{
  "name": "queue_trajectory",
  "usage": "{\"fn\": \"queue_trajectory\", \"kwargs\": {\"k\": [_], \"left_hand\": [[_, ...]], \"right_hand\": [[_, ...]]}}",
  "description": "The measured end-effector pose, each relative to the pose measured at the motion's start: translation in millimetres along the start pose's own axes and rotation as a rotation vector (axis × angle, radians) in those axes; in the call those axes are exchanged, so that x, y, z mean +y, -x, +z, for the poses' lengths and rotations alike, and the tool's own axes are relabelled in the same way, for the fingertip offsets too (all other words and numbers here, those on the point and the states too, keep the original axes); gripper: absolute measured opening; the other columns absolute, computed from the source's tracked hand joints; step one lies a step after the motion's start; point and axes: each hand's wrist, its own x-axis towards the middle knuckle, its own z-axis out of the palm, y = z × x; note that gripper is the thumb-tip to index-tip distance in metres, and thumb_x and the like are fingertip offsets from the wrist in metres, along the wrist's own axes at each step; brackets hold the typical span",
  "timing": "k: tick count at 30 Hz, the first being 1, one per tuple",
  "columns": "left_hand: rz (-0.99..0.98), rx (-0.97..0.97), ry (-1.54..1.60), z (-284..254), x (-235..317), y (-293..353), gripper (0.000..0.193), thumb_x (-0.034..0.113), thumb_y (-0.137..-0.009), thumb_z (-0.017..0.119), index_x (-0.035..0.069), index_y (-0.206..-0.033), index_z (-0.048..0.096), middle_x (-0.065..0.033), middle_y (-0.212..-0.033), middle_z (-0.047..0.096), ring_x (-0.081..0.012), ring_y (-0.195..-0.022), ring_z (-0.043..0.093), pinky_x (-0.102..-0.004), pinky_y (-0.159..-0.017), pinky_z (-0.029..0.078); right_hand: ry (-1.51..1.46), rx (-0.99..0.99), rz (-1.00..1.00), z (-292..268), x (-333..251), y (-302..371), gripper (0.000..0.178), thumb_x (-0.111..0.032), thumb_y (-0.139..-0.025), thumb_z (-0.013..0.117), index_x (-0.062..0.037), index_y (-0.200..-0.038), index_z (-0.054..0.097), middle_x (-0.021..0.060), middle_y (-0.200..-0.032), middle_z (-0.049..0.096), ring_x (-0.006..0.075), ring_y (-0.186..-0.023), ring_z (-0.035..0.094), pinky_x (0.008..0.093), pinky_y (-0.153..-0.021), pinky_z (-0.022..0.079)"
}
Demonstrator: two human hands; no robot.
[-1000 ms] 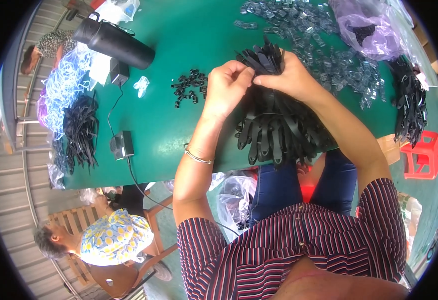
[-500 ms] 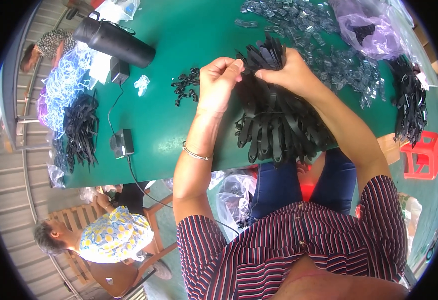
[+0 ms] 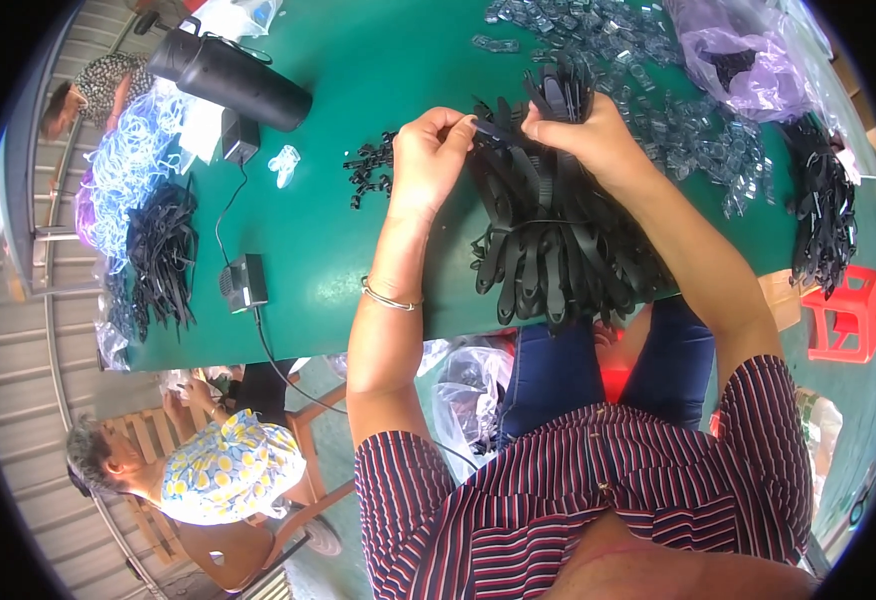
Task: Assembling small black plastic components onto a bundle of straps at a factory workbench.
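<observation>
A thick bundle of black straps [image 3: 568, 265], bound round its middle, lies on the green table at its near edge, looped ends toward me. My left hand [image 3: 430, 160] is closed, pinching the end of one black strap [image 3: 493, 130] between thumb and fingers. That strap runs from my fingertips toward the bundle. My right hand [image 3: 598, 140] is wrapped round a cluster of strap ends [image 3: 561, 92] that stick up above its thumb. Small black plastic clips [image 3: 368, 172] lie beside my left hand, partly hidden by it.
Clear plastic buckles [image 3: 648, 85] are heaped beyond my right hand, near a purple bag [image 3: 743, 60]. A black bottle [image 3: 233, 80], a black adapter [image 3: 244, 283] with a cord, blue cords [image 3: 138, 140] and more black straps [image 3: 163, 250] lie left. Another person [image 3: 223, 465] sits at lower left.
My hands have moved a little apart, the right one to the right with its strap ends. A strap now shows stretched between my left fingertips and the bundle.
</observation>
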Motion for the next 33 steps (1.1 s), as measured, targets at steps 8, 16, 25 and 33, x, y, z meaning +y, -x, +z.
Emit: {"fn": "queue_trajectory", "kwargs": {"k": [8, 16, 25, 33], "left_hand": [[0.091, -0.087, -0.542, -31.4, 1.5, 3.7, 0.02, 0.009, -0.068, 0.067, 0.006, -0.088, 0.064, -0.0057, -0.081, 0.061, -0.0202, -0.075, 0.059, -0.0321, -0.065, 0.047], [0.115, -0.017, -0.612, -25.1, 7.3, 5.4, 0.019, 0.009, -0.068, 0.068, 0.004, -0.086, 0.063, -0.0061, -0.082, 0.063, -0.0201, -0.076, 0.061, -0.0318, -0.067, 0.048], [0.003, -0.106, 0.383, -11.3, 18.8, 7.5, 0.019, -0.005, -0.075, 0.062, 0.001, -0.093, 0.058, -0.0046, -0.082, 0.063, -0.0094, -0.075, 0.058, -0.0205, -0.066, 0.047], [-0.069, -0.135, 0.372, -12.5, 18.1, 6.0, 0.019, -0.002, -0.075, 0.062, 0.001, -0.093, 0.056, -0.0054, -0.082, 0.062, -0.0117, -0.072, 0.059, -0.0213, -0.06, 0.045]], "right_hand": [[-0.045, -0.021, 0.03, -2.2, -0.7, -0.9, 0.023, -0.007, -0.071, 0.064, 0.0009, -0.09, 0.055, 0.0078, -0.079, 0.058, 0.0148, -0.071, 0.056, 0.0288, -0.069, 0.046], [-0.103, -0.049, 0.038, 1.9, -7.2, 1.2, 0.026, -0.008, -0.072, 0.065, 0.0022, -0.094, 0.056, 0.0084, -0.079, 0.059, 0.0151, -0.069, 0.057, 0.0285, -0.069, 0.047], [-0.085, -0.059, 0.053, 0.1, -5.6, 0.3, 0.025, -0.009, -0.071, 0.066, 0.0015, -0.092, 0.057, 0.0064, -0.081, 0.059, 0.0142, -0.068, 0.057, 0.0276, -0.066, 0.045], [-0.038, -0.093, 0.032, -1.4, -1.3, -2.1, 0.023, -0.006, -0.068, 0.065, 0.0009, -0.089, 0.058, 0.0062, -0.082, 0.06, 0.0134, -0.07, 0.057, 0.0263, -0.065, 0.045]]}}
